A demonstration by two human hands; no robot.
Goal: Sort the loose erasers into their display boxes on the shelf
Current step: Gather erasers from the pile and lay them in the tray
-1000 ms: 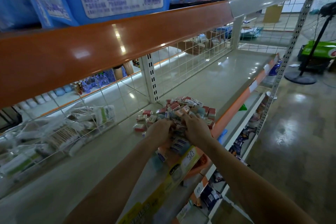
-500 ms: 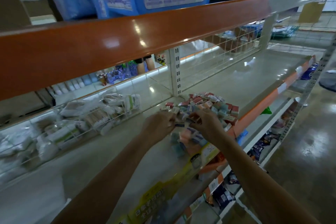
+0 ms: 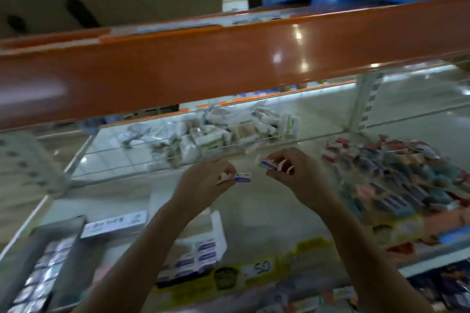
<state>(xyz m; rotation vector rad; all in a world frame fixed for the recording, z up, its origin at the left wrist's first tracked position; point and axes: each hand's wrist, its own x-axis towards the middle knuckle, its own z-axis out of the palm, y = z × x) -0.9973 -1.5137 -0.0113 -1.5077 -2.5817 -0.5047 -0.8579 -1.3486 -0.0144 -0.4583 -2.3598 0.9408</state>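
Head view | hands: left hand (image 3: pixel 203 185) pinches one blue-and-white eraser (image 3: pixel 243 177), right hand (image 3: pixel 297 173) pinches another eraser (image 3: pixel 269 164), both long axis roughly sideways | display box (image 3: pixel 201 259) lies below, nearer left hand | loose pile (image 3: pixel 396 178) on shelf (image 3: pixel 254 218) lies right.

A shop. Orange-edged metal shelving (image 3: pixel 229 63) fills the frame, with a price tag strip (image 3: pixel 256 268) at lower centre. Packaged goods (image 3: pixel 211 132) are heaped mid-frame.
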